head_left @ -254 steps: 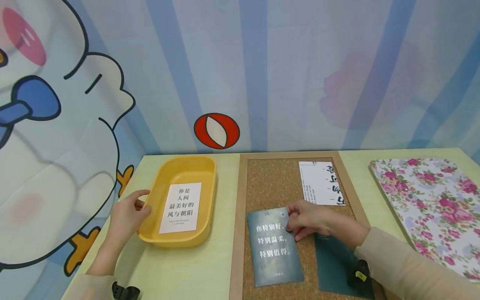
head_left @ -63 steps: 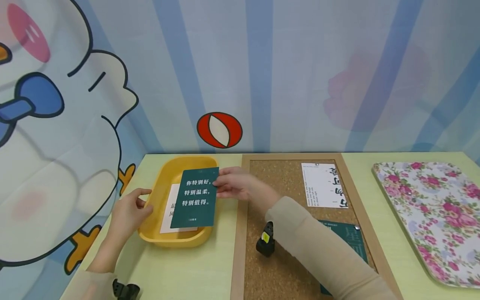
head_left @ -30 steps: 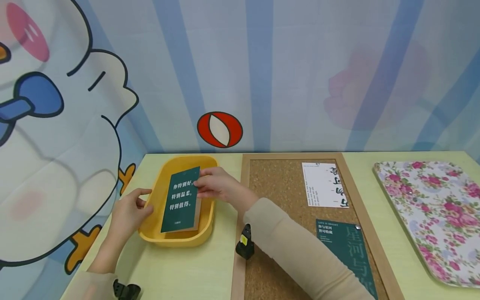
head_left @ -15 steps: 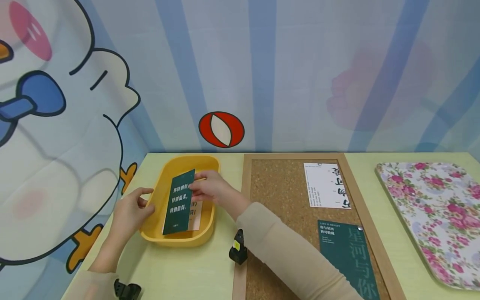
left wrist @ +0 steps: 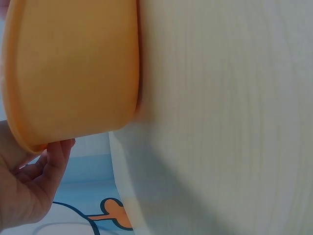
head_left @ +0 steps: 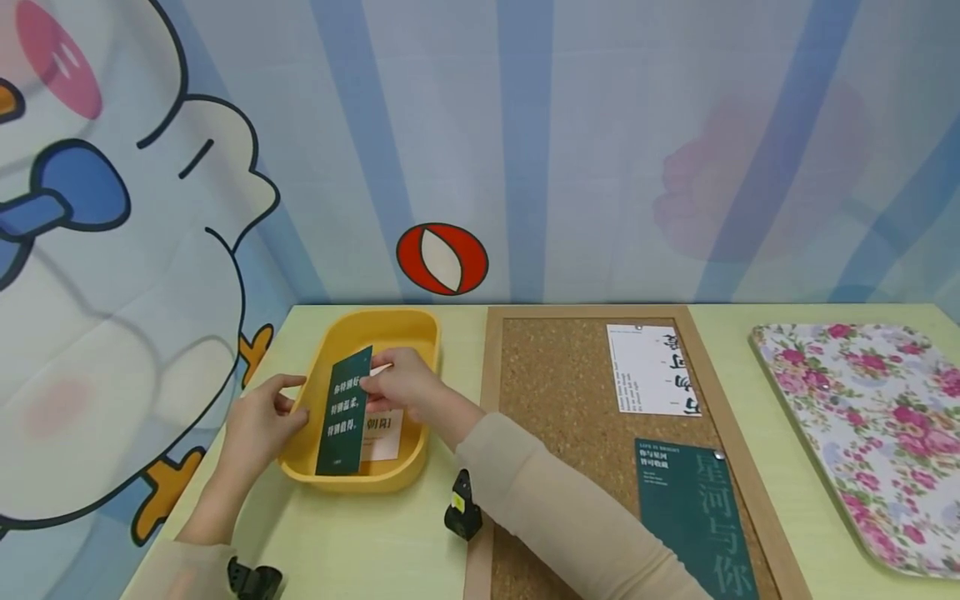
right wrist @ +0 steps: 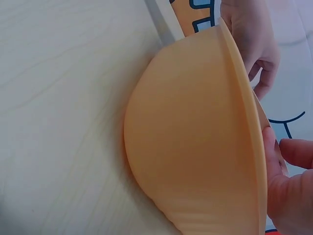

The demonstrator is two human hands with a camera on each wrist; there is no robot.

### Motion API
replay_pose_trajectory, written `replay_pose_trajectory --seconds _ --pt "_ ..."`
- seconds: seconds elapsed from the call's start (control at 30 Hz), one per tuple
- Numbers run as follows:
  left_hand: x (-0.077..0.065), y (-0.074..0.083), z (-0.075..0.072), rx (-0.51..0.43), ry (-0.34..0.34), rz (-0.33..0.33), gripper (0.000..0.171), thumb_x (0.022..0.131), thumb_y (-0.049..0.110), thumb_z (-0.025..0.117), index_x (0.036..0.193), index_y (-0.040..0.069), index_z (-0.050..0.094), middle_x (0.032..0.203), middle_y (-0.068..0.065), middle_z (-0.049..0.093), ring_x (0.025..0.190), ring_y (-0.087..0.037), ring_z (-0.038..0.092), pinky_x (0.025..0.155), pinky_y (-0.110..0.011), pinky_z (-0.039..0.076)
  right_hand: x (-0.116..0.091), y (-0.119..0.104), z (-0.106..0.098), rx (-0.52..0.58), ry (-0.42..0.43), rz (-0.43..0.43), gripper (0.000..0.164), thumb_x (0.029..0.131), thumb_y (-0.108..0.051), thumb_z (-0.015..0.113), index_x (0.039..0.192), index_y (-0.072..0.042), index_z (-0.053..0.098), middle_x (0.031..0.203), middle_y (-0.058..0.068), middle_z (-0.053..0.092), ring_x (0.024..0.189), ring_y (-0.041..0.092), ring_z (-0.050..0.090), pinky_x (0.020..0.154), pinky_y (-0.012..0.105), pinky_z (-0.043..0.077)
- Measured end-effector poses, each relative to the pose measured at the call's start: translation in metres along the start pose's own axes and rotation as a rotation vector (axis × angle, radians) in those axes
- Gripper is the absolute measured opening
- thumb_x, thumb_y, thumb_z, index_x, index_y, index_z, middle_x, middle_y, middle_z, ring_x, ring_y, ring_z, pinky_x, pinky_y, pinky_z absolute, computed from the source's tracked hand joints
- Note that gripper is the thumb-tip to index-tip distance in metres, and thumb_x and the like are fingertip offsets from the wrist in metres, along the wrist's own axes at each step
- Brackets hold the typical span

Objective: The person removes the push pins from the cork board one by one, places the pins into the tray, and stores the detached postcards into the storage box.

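Note:
My right hand (head_left: 405,385) pinches a dark green card (head_left: 344,414) with white lettering by its right edge. The card is tilted, low over the left side of a yellow plastic basin (head_left: 420,446). Partly hidden behind it, a white card (head_left: 384,446) with black characters lies in the basin. At the basin's left rim, my left hand (head_left: 262,423) grips the edge between thumb and fingers. In the right wrist view, the basin (right wrist: 195,132) wall hides most of the green card, and the right hand (right wrist: 293,171) reaches over the rim.
Right of the basin lies a wood-framed cork board (head_left: 555,375). Pinned on it are a white card (head_left: 648,371) and a green card (head_left: 693,517). A floral tray (head_left: 862,433) is at the far right. A printed curtain (head_left: 585,150) hangs behind the table.
The right hand has brought the green card left from the cork board into the basin, tilting it steeper and lower. The left hand has stayed on the basin's rim.

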State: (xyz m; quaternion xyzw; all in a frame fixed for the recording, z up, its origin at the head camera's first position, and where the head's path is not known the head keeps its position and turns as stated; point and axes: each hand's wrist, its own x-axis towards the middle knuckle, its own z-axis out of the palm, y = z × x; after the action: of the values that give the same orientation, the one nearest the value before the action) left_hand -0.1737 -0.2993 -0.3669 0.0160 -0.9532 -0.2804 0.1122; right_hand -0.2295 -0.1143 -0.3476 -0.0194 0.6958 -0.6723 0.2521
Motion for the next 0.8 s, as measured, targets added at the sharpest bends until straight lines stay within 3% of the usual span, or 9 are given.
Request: replay_pose_trajectory --seconds 0.2,0.43,0.6,0.8 --pt "0.000 -0.003 0.000 0.009 0.023 0.056 0.037 0.077 -0.001 0.062 0.113 -0.008 0.059 0.073 -0.014 0.061 0.058 -0.020 0.053 0.047 -0.028 0.043 0.001 -0.002 -0.003 0.040 -0.017 0.022 0.043 0.088 0.008 0.056 0.130 0.007 0.047 0.081 0.015 0.063 0.056 0.014 0.056 0.075 0.036 0.054" --pt "0.001 -0.003 0.000 0.007 0.026 0.069 0.036 0.077 0.000 0.062 0.113 -0.008 0.059 0.073 -0.013 0.061 0.057 -0.019 0.052 0.047 -0.029 0.043 -0.002 -0.003 -0.012 0.033 -0.036 0.018 0.045 0.088 0.009 0.055 0.132 0.008 0.045 0.087 0.018 0.064 0.058 0.014 0.057 0.075 0.035 0.054" --pt "0.003 -0.002 0.000 0.001 -0.009 0.018 0.037 0.078 0.001 0.063 0.114 -0.007 0.058 0.076 -0.015 0.060 0.061 -0.021 0.052 0.051 -0.028 0.046 -0.003 -0.005 -0.026 0.003 -0.025 0.020 0.043 0.089 0.004 0.056 0.131 0.005 0.047 0.087 0.014 0.063 0.060 0.014 0.059 0.067 0.027 0.054" --pt "0.003 0.000 -0.003 -0.013 -0.069 -0.046 0.040 0.081 0.004 0.064 0.118 -0.005 0.054 0.085 -0.020 0.061 0.071 -0.027 0.057 0.060 -0.033 0.053 -0.006 -0.009 -0.047 0.003 -0.050 0.029 0.040 0.090 0.000 0.058 0.129 0.003 0.051 0.091 0.017 0.063 0.067 0.017 0.063 0.067 0.026 0.054"
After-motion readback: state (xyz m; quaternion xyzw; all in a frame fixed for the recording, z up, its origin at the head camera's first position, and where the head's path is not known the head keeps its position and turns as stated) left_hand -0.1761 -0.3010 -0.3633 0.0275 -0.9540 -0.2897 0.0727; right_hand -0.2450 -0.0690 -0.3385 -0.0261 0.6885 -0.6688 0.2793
